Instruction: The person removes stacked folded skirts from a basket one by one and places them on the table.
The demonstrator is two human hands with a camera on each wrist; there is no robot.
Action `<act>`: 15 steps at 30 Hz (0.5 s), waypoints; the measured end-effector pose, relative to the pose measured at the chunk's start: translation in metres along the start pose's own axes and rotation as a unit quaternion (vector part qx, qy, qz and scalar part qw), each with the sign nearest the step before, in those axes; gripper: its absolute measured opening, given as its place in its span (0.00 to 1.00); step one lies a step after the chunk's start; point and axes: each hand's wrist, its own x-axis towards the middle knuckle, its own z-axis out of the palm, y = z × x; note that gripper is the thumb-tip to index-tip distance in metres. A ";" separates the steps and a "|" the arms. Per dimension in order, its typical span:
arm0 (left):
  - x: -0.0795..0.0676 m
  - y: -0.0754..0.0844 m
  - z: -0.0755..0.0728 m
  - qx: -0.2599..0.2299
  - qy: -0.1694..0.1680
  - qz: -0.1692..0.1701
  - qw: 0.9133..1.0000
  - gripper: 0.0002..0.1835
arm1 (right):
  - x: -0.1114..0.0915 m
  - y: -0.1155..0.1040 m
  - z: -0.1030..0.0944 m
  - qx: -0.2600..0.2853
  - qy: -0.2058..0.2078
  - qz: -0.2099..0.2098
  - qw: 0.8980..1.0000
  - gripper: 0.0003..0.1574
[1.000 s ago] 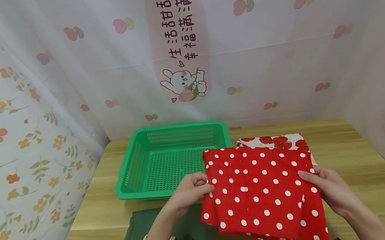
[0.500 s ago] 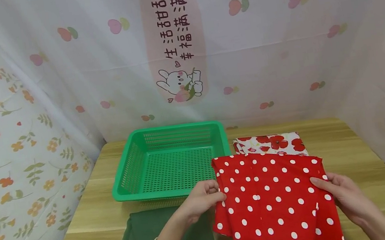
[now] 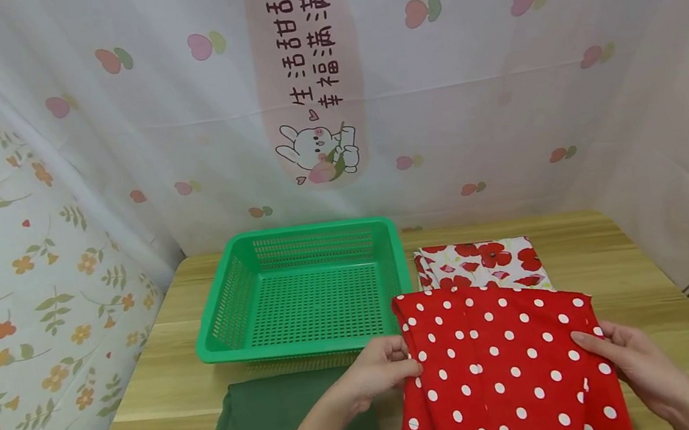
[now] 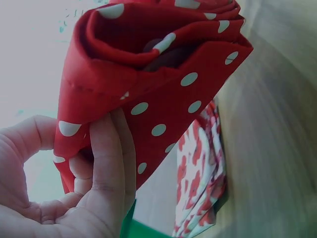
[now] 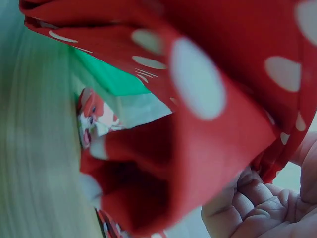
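A folded red cloth with white polka dots (image 3: 508, 369) is held up between both hands at the front right of the table. My left hand (image 3: 378, 373) pinches its left edge, thumb on the near face and fingers behind. At the opposite edge my right hand (image 3: 634, 361) grips the cloth the same way. In the left wrist view the red cloth (image 4: 163, 94) shows rolled, layered folds above the fingers. The right wrist view has a loose fold of the red cloth (image 5: 208, 163) hanging beside the right hand (image 5: 262, 208).
A green plastic basket (image 3: 206, 340) stands at the back left. Behind the red cloth lies a folded white cloth with red flowers (image 3: 491, 260). Dark green fabric (image 3: 281, 418) is spread at the front left, partly under the left forearm. Patterned curtains (image 3: 476, 113) hang around the wooden table (image 3: 150, 392).
Both hands have moved the polka-dot cloth toward the right and nearer the body, uncovering more of the basket and the flowered cloth. The camera view has shifted slightly as well.
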 end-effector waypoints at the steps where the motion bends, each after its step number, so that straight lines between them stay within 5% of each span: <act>1: 0.000 -0.001 0.002 0.000 -0.001 0.000 1.000 0.07 | 0.000 0.000 -0.002 -0.003 -0.004 0.005 1.000 0.29; 11: 0.000 -0.013 0.020 -0.005 -0.005 -0.011 1.000 0.07 | -0.006 0.008 -0.012 -0.020 0.009 0.061 0.998 0.41; 15: -0.001 -0.015 0.025 -0.015 -0.014 -0.013 1.000 0.07 | -0.010 0.013 -0.018 0.003 -0.019 0.076 0.997 0.46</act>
